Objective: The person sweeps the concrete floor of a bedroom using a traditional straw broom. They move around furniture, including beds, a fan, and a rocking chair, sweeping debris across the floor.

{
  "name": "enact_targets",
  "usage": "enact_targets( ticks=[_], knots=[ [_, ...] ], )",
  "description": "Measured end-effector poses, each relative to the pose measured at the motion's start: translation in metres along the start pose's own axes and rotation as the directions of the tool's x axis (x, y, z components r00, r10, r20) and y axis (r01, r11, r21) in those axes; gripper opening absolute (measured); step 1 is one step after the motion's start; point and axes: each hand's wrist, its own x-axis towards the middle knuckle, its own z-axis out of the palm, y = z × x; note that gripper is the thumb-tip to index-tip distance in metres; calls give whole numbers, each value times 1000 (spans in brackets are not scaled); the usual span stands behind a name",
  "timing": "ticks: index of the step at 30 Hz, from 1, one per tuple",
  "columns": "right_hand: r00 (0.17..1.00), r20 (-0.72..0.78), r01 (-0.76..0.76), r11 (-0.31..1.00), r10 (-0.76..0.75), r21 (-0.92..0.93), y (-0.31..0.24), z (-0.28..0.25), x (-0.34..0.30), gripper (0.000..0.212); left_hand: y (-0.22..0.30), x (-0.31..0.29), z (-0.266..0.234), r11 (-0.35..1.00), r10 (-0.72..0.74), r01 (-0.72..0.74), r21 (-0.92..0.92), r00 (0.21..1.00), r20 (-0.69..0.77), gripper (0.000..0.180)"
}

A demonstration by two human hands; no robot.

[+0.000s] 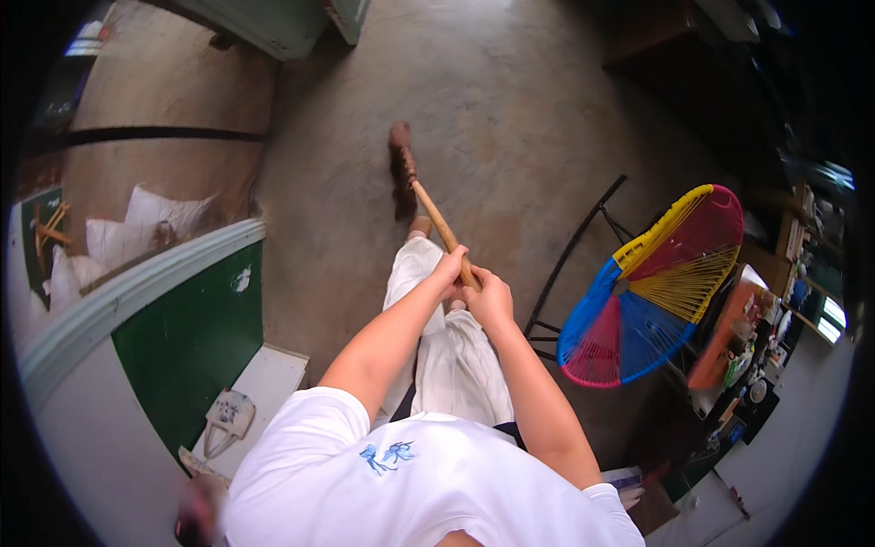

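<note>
A broom [436, 217] with a pale wooden handle and a bound, reddish-brown head slants away from me. Its head, partly blurred, is low over the concrete floor [510, 118], a little left of centre; I cannot tell whether it touches. My left hand [449, 268] is closed round the handle. Close beside it, nearer the handle's end, my right hand [489, 294] is wrapped round the same handle. Both hands are in front of my white trousers [465, 365], with my shoes partly hidden beneath the broom and hands.
To the right stands a round corded chair [629, 296] in yellow, red and blue on a black frame. A green and white low wall [196, 337] is on the left, a cloth bag [228, 415] beside it and white sacks [137, 228] beyond. A cluttered counter [743, 365] lines the far right.
</note>
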Motion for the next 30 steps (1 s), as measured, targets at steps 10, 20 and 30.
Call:
enact_targets(
  ticks=[10,20,30],
  knots=[
    [973,89,-225,775,215,590,-31,-1,-22,43,60,-82,22,890,-56,52,452,998,-4,20],
    [875,483,-462,-254,25,850,69,54,-55,52,-23,-190,28,662,-381,225,714,923,62,18],
    [776,450,-3,-711,441,703,157,168,-135,25,-106,-233,-13,217,-713,662,717,609,-347,16]
  ],
)
